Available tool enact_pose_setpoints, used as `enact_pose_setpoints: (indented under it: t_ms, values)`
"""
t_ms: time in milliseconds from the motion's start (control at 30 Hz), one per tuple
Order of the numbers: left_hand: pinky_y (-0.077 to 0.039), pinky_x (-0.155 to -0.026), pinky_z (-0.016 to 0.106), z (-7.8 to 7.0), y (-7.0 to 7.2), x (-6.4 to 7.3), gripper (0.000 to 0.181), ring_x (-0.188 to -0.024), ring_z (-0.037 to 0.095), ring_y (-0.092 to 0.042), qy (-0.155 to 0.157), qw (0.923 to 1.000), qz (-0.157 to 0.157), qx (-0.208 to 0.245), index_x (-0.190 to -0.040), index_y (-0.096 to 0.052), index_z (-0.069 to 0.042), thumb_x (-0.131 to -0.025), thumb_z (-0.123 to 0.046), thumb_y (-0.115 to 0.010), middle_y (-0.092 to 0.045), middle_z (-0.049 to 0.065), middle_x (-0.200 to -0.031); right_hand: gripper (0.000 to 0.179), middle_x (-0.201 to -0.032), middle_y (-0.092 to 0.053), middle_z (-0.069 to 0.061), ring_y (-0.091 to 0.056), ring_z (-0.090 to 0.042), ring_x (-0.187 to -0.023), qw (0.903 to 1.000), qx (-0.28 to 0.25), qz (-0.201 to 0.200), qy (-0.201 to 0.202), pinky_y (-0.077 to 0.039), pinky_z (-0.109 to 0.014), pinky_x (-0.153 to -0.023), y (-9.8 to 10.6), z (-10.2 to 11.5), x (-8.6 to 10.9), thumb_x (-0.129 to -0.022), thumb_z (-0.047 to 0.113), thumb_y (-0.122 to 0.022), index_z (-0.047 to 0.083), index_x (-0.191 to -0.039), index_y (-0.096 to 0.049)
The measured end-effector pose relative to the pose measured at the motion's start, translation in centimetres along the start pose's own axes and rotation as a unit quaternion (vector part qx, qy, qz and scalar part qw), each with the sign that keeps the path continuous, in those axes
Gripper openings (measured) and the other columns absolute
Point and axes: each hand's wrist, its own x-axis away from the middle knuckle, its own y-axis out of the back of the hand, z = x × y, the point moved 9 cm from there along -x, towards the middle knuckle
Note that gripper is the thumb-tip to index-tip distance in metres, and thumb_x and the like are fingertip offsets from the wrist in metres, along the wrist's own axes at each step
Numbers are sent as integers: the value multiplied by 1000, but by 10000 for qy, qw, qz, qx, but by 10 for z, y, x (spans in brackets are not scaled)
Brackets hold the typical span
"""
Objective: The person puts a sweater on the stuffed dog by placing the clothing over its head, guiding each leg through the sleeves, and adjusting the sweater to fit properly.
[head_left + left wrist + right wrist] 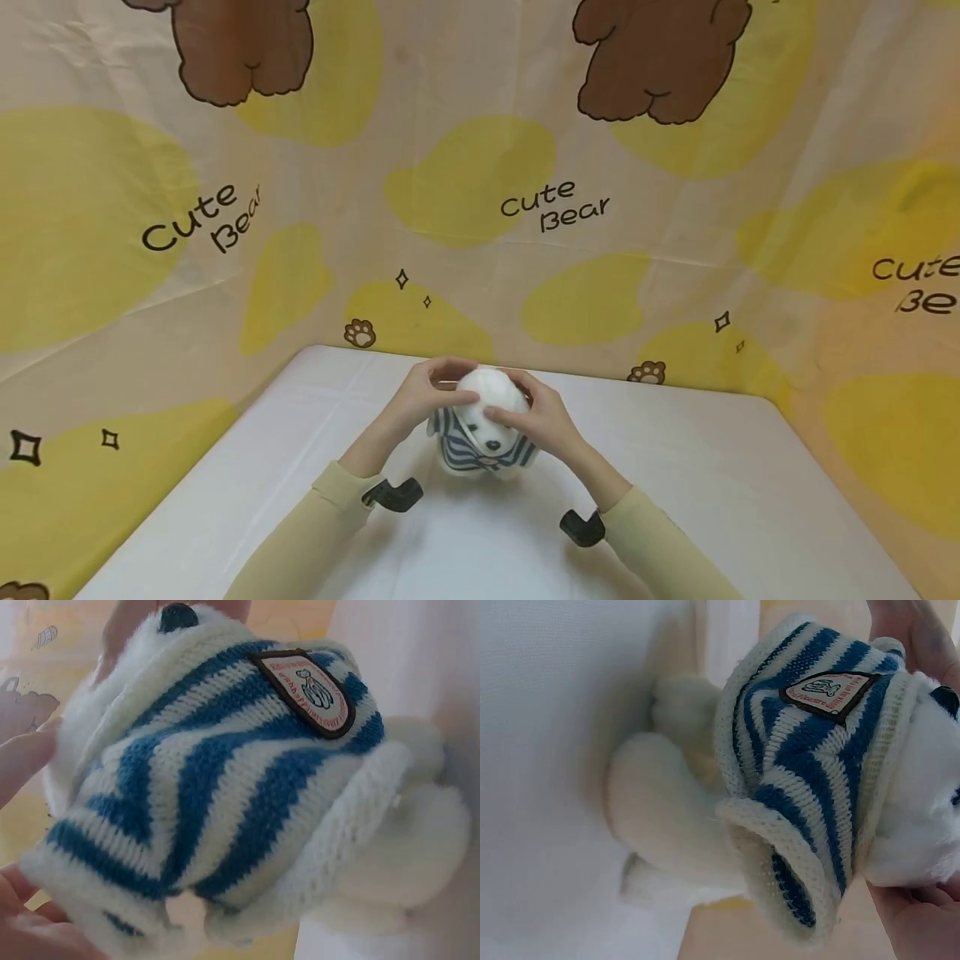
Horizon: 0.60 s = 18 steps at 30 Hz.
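Observation:
A white plush dog or bear (489,446) with a dark nose sits upright on the table, wearing a blue-and-white striped knit sweater (217,795) with a dark-edged badge (830,694) on the chest. Its head is between my two hands. My left hand (426,395) curls round one side of the head, thumb across the forehead. From the other side my right hand (545,417) holds it, thumb pressed on the face by an eye. A loose sleeve (780,877) hangs open at the toy's side. The backs of my fingers are partly hidden behind the head.
The toy stands on a white table (660,500) near its far edge. Behind it hangs a cloth backdrop (450,183) printed with bears, yellow patches and lettering. Black curved mounts (397,495) stick out from both wrists.

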Motion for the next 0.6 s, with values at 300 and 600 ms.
enact_pose_setpoints:
  t_ms: [300,600]
  values:
    - [-47,-92,43,21,19,15,46,-107,22,-57,446,9942,423,-880,-111,-65,-18,-71,-30,-83,-64,1,-113,57,-118,-64,-6,-62,-22,-102,9997,-144,-128,-145,-54,-39,-81,3,-2,0,-75,29,-79,15,-126,-58]
    - [-46,-78,44,42,19,20,20,-75,19,-57,623,9928,721,-727,-78,-63,-8,-75,-21,-78,-62,0,-74,56,-116,-65,-6,-62,-21,-100,9997,-141,-108,-160,-54,-39,-81,4,-1,1,-75,28,-79,15,-125,-58]
